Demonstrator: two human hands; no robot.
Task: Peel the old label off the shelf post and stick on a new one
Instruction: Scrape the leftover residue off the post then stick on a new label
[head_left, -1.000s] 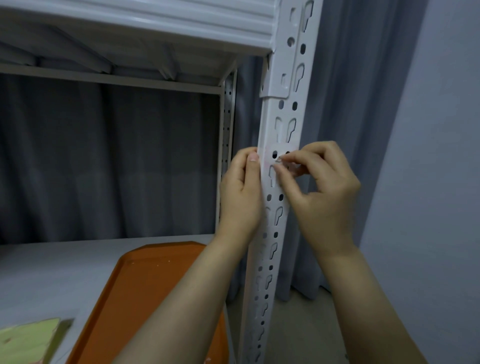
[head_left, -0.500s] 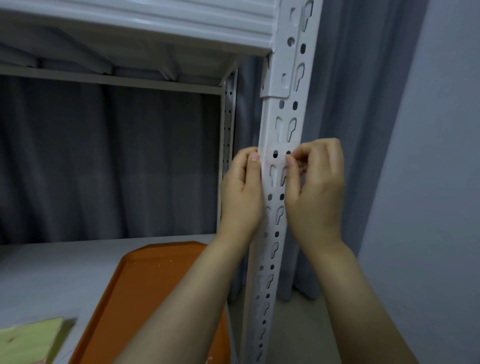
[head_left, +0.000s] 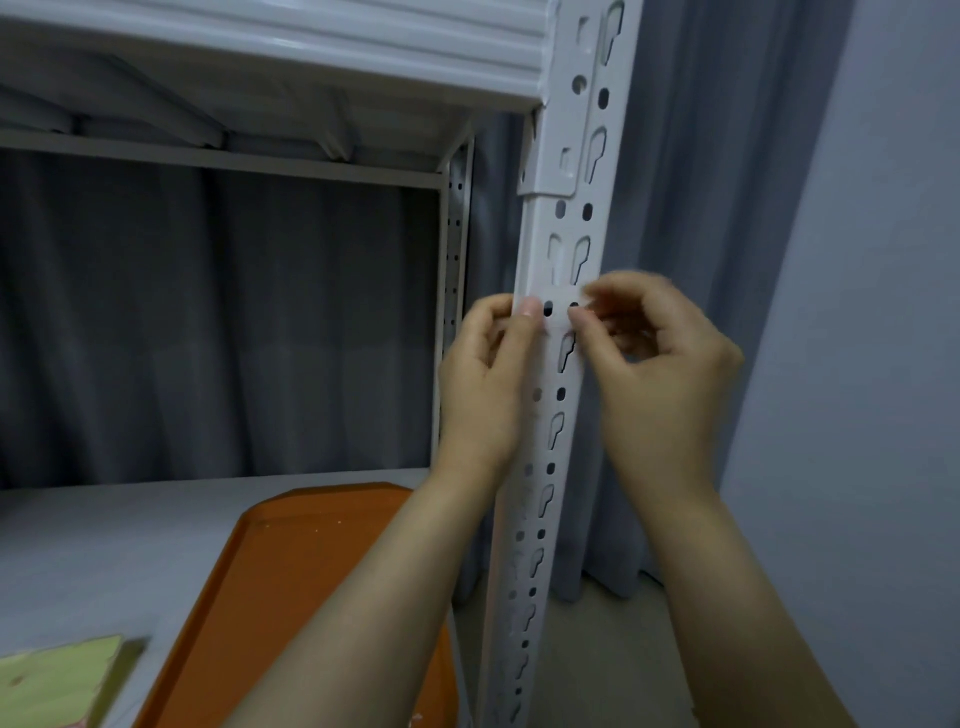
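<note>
Count: two hands, two posts (front and rear), one label, two shelves, one tray, one yellow-green sheet.
Left hand (head_left: 483, 384): on the left side of the front post (head_left: 574, 228), forearm coming up from below.
Left fingers: the thumb (head_left: 530, 312) is pressed flat on the post's left edge. The other fingers are curled round behind the post, so the hand grips it.
Right hand (head_left: 665, 374): on the right side of the same post, level with the left hand.
Right fingers (head_left: 584, 322): curled in tight, with thumb and forefinger tips pinched together at the post's right edge. They are motion-blurred, and the pinch looks to be on the label's right end.
Label (head_left: 560, 325): pale, faint patch across the post face, directly between the left thumb and the right fingertips. Its left end touches the thumb and its right end is at the pinch. Cannot tell how much of it is stuck down.
Rear post (head_left: 457, 249): behind the left knuckles, well apart from them.
Upper shelf (head_left: 311, 47): well above both hands.
Lower shelf (head_left: 130, 545): below the left wrist.
Tray (head_left: 322, 571): orange, lies on the lower shelf under the left forearm.
Sheet (head_left: 52, 680): yellow-green, on the lower shelf, far left of the fingers.
Backdrop: a grey curtain (head_left: 208, 322) behind the shelving and a plain wall (head_left: 857, 312) right of the right hand.
</note>
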